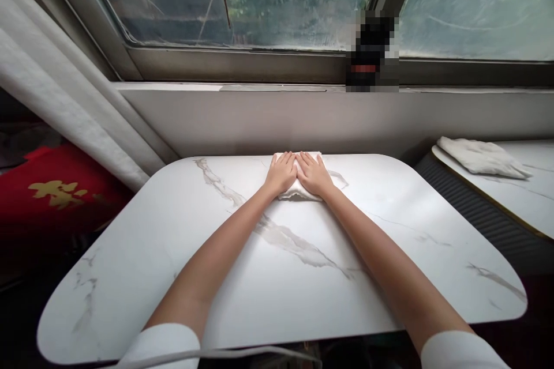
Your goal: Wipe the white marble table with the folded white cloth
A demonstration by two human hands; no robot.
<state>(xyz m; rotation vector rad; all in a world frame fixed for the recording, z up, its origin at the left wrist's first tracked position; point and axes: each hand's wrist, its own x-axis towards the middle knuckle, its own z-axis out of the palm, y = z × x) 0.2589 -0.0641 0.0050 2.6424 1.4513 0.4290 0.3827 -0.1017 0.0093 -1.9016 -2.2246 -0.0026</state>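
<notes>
L hand [282,173] & R hand [315,175] both lie palm-down on a folded white cloth [298,191], side by side w/ fingertips nearly meeting at the top & pointing away, twd the wall [277,121]. Grip: both hands open & flat, fingers extended, pressing on the cloth rather than closed round it; can't tell how much wt is on it. Cloth sits at the far edge of a white marbled table [125,230], abt mid-width; its near edge, slightly rumpled, shows btwn the wrists, & a bit of its far edge shows past the fingers. Both arms reach fwd almost straight, w/ white sleeves [461,349] at the bottom of the view. Table has rounded corners & grey-brown veins, 1 broad vein running diagonally btwn the forearms. A pale cable [242,351] crosses in front of the near edge, low L of centre. To the R, well apart from the hands, a 2nd white cloth [482,158] lies loosely on a 2nd marbled table [536,167], near its L end; a dark ridged surface [463,196] shows btwn the 2 tables. On the L, a white curtain [56,69] hangs at a slant, w/ a red item [104,199] w/ gold marking below it. Behind the wall's top: a window [277,6] w/ 2 panes, greenery blurred beyond, & a pixelated dark patch [372,52] at the frame btwn panes.
</notes>
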